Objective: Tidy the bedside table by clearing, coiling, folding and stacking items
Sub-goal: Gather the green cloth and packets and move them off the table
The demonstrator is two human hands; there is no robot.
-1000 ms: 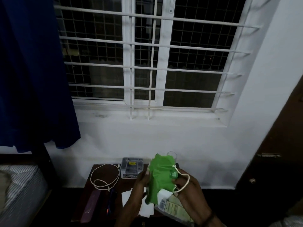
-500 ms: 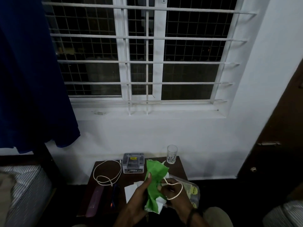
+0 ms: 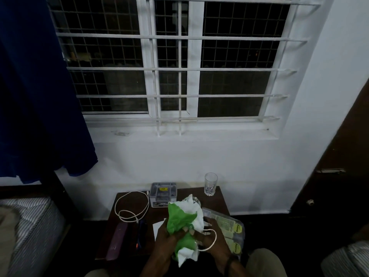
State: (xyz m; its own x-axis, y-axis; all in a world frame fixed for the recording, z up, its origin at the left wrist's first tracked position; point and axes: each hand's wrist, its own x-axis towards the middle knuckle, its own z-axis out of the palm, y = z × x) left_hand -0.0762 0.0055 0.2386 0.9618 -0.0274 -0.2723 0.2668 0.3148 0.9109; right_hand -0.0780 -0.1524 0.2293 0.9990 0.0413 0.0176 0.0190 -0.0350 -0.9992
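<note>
A crumpled green and white bag (image 3: 184,222) with a white cord handle is held over the front of the dark bedside table (image 3: 219,198). My left hand (image 3: 165,238) grips its left side and my right hand (image 3: 211,234) grips its right side, with the cord looped over the right fingers. On the table lie a loose white cable (image 3: 130,206), a grey box (image 3: 163,193), a clear glass (image 3: 210,183), a purple case (image 3: 116,241), a dark pen (image 3: 140,232) and white paper (image 3: 158,227).
A printed plastic packet (image 3: 231,230) lies at the table's right front edge. A striped bed (image 3: 30,232) stands to the left, a blue curtain (image 3: 36,86) hangs above it. A barred window and white wall are behind, a dark door (image 3: 339,166) to the right.
Both hands have lowered and bunched the bag closer together, with more of its white side showing. The view has tilted down, so the glass and table sit higher.
</note>
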